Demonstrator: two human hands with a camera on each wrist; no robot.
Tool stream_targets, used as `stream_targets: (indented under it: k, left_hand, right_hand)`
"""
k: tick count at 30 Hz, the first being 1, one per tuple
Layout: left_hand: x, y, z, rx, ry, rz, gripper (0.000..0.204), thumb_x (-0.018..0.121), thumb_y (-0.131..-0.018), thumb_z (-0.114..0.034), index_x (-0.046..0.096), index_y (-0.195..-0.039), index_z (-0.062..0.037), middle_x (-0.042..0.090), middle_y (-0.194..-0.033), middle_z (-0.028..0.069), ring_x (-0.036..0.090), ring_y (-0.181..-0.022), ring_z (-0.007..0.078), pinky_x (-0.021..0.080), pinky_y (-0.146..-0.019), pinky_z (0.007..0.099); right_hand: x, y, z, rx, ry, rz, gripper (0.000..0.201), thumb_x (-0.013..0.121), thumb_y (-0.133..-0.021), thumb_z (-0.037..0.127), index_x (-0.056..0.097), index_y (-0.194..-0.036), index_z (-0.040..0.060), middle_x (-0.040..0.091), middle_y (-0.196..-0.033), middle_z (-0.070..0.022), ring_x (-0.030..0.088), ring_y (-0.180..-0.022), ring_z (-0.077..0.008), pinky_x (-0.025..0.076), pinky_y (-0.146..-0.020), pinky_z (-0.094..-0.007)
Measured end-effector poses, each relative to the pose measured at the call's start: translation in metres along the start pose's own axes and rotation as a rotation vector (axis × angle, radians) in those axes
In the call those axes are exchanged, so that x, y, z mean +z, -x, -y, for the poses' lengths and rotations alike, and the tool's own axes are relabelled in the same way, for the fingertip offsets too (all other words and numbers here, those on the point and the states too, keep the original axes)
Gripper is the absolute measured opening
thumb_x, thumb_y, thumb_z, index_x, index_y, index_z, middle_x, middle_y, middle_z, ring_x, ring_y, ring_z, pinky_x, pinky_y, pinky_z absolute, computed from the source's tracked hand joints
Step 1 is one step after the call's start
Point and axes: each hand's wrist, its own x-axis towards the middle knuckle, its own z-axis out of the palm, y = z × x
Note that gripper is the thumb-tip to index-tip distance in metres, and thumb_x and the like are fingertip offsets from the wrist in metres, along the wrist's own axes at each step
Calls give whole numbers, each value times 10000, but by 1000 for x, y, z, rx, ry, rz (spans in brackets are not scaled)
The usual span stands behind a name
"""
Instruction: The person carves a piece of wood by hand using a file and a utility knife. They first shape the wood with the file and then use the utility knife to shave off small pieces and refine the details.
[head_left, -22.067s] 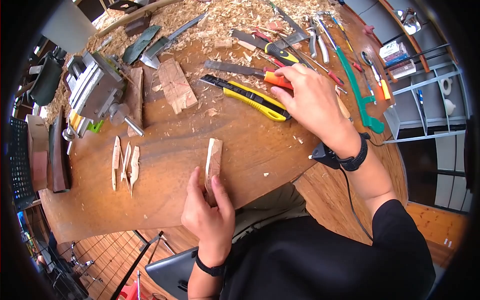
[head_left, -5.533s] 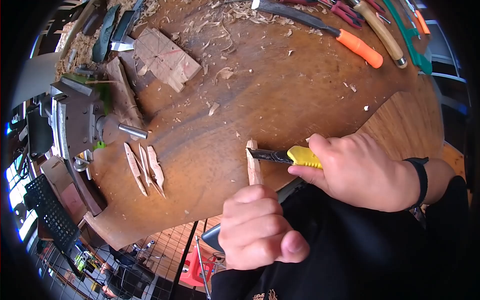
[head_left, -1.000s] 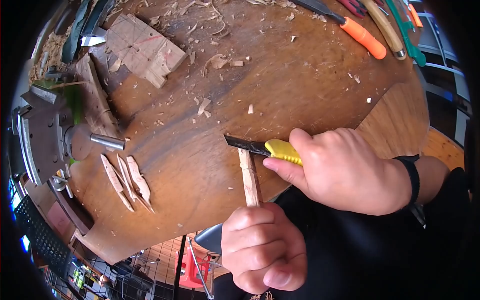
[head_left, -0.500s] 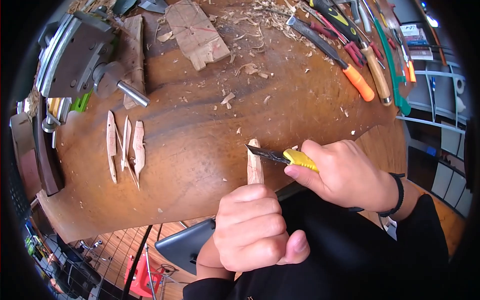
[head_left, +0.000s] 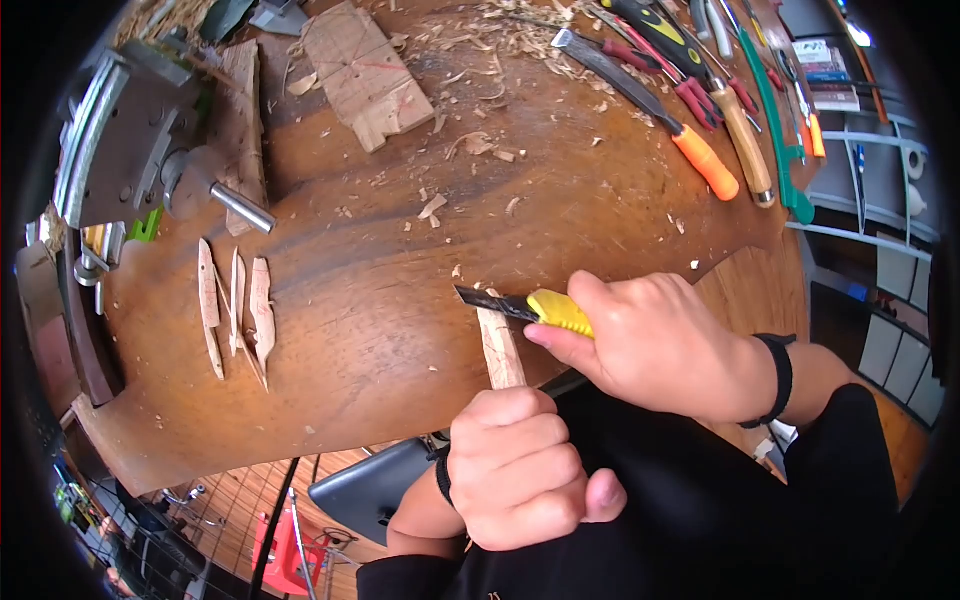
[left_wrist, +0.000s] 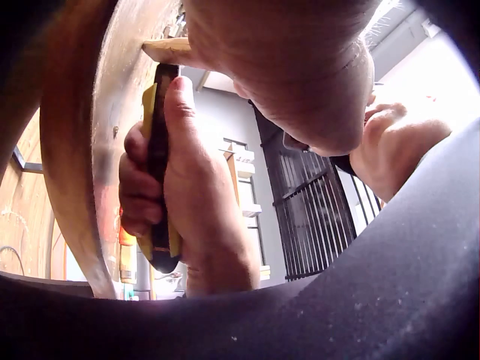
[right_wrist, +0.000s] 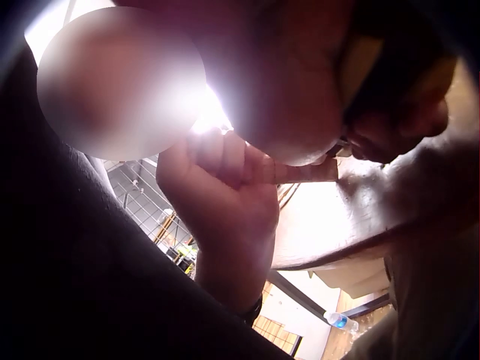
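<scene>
My left hand [head_left: 525,465] grips the lower end of a narrow wood strip [head_left: 500,352], fist closed round it, in the head view. The strip's pale, whittled upper end sticks up over the table's front edge. My right hand [head_left: 670,345] holds a yellow and black utility knife [head_left: 560,312]. Its dark blade [head_left: 487,301] lies across the strip's top end, tip pointing left. In the left wrist view, the right thumb lies along the knife handle [left_wrist: 159,172], the blade end close to the strip [left_wrist: 166,51]. The right wrist view shows the left fist [right_wrist: 225,195] round the strip [right_wrist: 311,172].
Several thin carved wood pieces [head_left: 262,310] lie on the table's left, below a metal vise [head_left: 140,140]. A marked board [head_left: 365,75] lies at the back. An orange-handled chisel [head_left: 707,162], a wooden-handled tool [head_left: 743,140] and a green saw [head_left: 785,150] lie right.
The knife lay on the table 22 s ago, when the right hand was at the orange handle; now that hand holds it. In the last half second the blade has moved left across the strip's tip.
</scene>
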Motion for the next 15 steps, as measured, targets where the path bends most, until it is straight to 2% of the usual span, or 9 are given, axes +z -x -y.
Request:
stream_targets:
  k: [4,7,9,12,15]
  left_hand:
    - [3,5,-1,35,-63,0,372,642,-813,81,363,-656,-108,391,-527,-13,371,-429,139,317,-454,291]
    - [4,9,-4,-24,-66,-130,313,631,-819,65,387,-715,-102,429,-553,-7,401,-448,151,335,-461,295]
    - [-8,5,-7,-49,-58,11,333,647,-810,73,391,-694,-106,402,-547,-10,396,-440,154,311,-453,297]
    - [-9,-1,-7,-59,-18,81,368,671,-796,81,390,-656,-111,375,-542,-14,388,-432,155,284,-447,294]
    - [-11,-5,-2,-36,47,77,389,689,-786,84,393,-623,-109,362,-539,-17,368,-424,148,267,-443,290]
  right_hand:
    - [6,2,-4,-2,21,-96,466,679,-981,433,554,-817,15,612,-583,-196,637,-529,-415,501,-470,-487]
    - [10,10,-8,-18,-16,-93,462,680,-981,432,553,-820,18,615,-588,-186,637,-528,-408,499,-469,-480]
    - [9,15,-11,-34,-51,-82,459,680,-982,429,551,-821,19,617,-593,-180,636,-528,-404,497,-470,-479]
    - [-2,20,-11,-66,-81,-24,454,682,-982,423,548,-825,19,618,-602,-174,635,-532,-399,492,-472,-479]
    - [-6,17,-12,-117,-73,-30,528,606,-1012,490,566,-777,19,594,-523,-200,652,-497,-389,531,-467,-459]
